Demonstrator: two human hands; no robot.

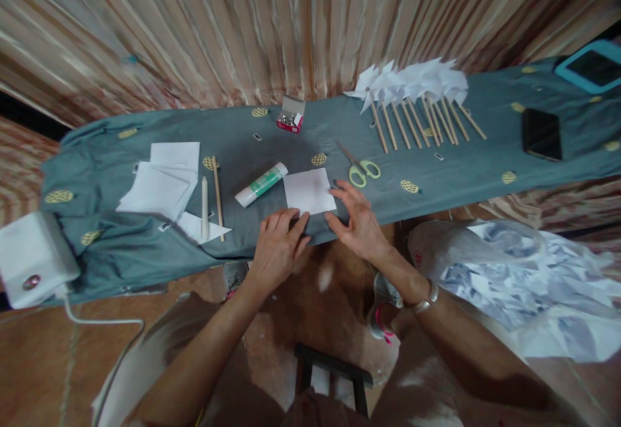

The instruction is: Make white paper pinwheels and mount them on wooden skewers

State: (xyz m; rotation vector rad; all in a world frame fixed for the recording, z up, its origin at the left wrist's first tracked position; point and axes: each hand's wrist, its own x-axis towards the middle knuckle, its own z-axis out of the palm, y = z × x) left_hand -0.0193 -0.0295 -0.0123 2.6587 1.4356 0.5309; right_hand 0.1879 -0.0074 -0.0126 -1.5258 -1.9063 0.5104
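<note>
A white square of paper (309,191) lies flat on the cloth-covered table in front of me. My left hand (277,249) rests at its lower left edge, fingers lying on the cloth and paper corner. At the right edge, my right hand (358,225) touches the sheet with thumb and fingers apart. Just left of the paper is a glue stick (262,184) with a green label. Scissors with light green handles (363,172) lie to the upper right, their blades closed. A small red box (291,116) of shiny pins stands open farther back.
Several paper pinwheels on sticks (412,87) lie at the back right. Left are paper sheets (162,181), a white stick (204,207) and a wooden stick (218,197). A phone (542,134), a tablet (594,68), a white device (36,262) and a scrap bag (524,284) surround.
</note>
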